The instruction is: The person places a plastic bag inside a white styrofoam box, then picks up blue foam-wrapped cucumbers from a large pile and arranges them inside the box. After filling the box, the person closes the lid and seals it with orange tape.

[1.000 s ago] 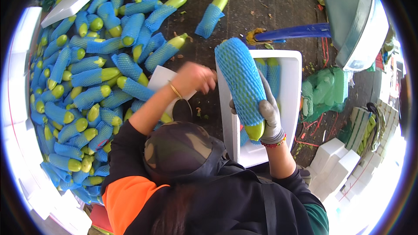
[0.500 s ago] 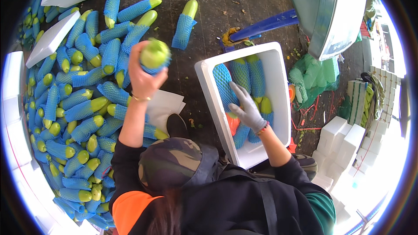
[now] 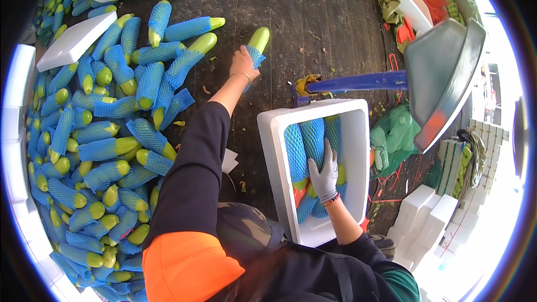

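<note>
My bare left hand (image 3: pixel 243 64) is stretched far forward and closed around a light green zucchini (image 3: pixel 259 39) in a blue foam net, lying apart on the dark floor. My right hand (image 3: pixel 323 174), in a grey glove, reaches into a white foam box (image 3: pixel 272 151). Its fingers are spread and lie on the netted zucchini (image 3: pixel 313 137) packed there side by side. Several more lie at the near end of the box, partly under my hand. A bit of orange-red material (image 3: pixel 299 194) shows by the box's left wall.
A large heap of netted zucchini (image 3: pixel 112 148) covers the left side. Foam lids (image 3: pixel 75 42) lie on and behind it. Beyond the box are a blue bar (image 3: pixel 358 82) and a grey tray-like part (image 3: pixel 436 72). Green netting (image 3: pixel 396 134) and stacked foam blocks (image 3: pixel 419 218) are at right.
My left hand no longer has the zucchini it held over the heap; it has moved forward and gripped the lone one. My right hand still rests in the box. The view has shifted.
</note>
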A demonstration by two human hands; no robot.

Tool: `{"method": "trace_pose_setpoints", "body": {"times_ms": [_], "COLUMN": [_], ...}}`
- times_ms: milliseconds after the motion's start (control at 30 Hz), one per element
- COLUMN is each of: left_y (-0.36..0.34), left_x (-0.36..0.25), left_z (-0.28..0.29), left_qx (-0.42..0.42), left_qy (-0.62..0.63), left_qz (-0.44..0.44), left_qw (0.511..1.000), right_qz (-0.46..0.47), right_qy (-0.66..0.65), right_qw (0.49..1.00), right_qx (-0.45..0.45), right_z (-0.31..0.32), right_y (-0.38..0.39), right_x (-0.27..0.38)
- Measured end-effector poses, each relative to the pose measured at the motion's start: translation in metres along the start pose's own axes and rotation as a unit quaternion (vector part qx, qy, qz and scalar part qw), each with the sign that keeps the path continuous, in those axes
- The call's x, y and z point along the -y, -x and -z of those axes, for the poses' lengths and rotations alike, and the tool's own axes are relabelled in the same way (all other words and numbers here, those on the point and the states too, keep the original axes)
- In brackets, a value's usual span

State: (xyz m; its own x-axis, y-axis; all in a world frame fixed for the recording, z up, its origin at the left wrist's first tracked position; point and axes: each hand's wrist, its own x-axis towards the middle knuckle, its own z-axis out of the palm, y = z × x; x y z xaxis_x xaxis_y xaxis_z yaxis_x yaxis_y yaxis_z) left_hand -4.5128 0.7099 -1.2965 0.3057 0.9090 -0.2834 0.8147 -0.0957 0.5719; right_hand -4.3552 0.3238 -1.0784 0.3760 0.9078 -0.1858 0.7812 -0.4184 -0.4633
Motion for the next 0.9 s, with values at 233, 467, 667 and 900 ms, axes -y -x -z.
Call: {"method": "trace_pose_setpoints", "body": {"times_ms": [233, 467, 667, 900], "left_y": [0.129, 0.258, 0.282, 0.273], "left_x": [0.045, -0.029, -0.049, -0.039], "left_z": [0.126, 0.203, 0.218, 0.173], "left_qx": [0.203, -0.130, -0.302, 0.000], "left_qy": [0.579, 0.103, 0.093, 0.659], "left_qz": [0.022, -0.380, -0.311, -0.138], "left_qw": [0.789, 0.910, 0.896, 0.739], "right_qz": [0.088, 0.113, -0.101, -0.022], "right_qy": [-0.071, -0.416, -0.572, -0.580], "right_qw": [0.991, 0.870, 0.755, 0.757], "right_qx": [-0.070, 0.238, 0.303, 0.299], "right_z": [0.047, 0.051, 0.031, 0.016], "right_y": [-0.015, -0.055, -0.036, -0.027], "right_x": [0.038, 0.167, 0.186, 0.178]}}
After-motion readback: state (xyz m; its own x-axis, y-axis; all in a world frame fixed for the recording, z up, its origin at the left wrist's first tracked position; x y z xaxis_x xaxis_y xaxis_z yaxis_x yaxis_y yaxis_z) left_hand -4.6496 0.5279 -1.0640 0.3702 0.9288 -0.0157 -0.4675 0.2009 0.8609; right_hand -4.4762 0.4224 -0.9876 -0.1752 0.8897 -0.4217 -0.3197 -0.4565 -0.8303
